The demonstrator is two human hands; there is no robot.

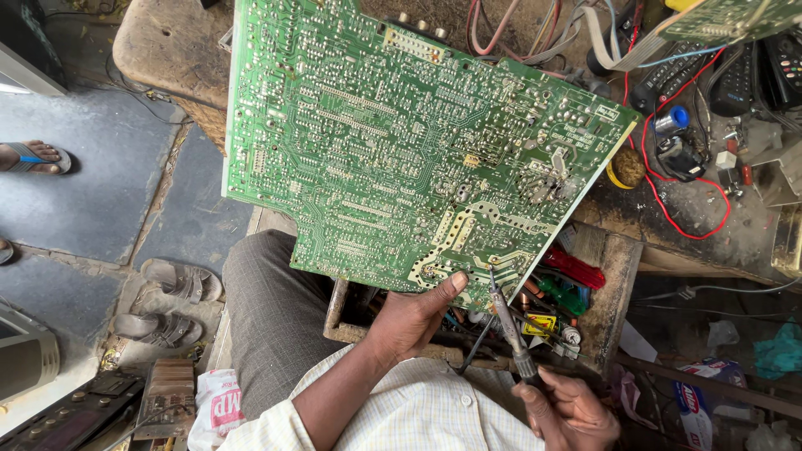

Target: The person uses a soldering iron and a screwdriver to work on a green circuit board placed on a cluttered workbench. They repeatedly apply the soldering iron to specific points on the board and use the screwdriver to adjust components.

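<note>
A large green circuit board (401, 142), solder side up, fills the upper middle of the head view and is tilted over a worn workbench (159, 46). My left hand (413, 317) grips the board's near edge, thumb on top. My right hand (568, 409) holds a soldering iron (510, 321) by its handle. The iron's tip points up at the board's lower edge, close to my left thumb.
An open wooden drawer (614, 276) below the board holds red and green screwdrivers (572, 280). Red wires (685, 192), remote controls (735, 79) and a second board (735, 17) crowd the bench at right. Sandals (180, 280) and another person's foot (33, 156) rest on the floor at left.
</note>
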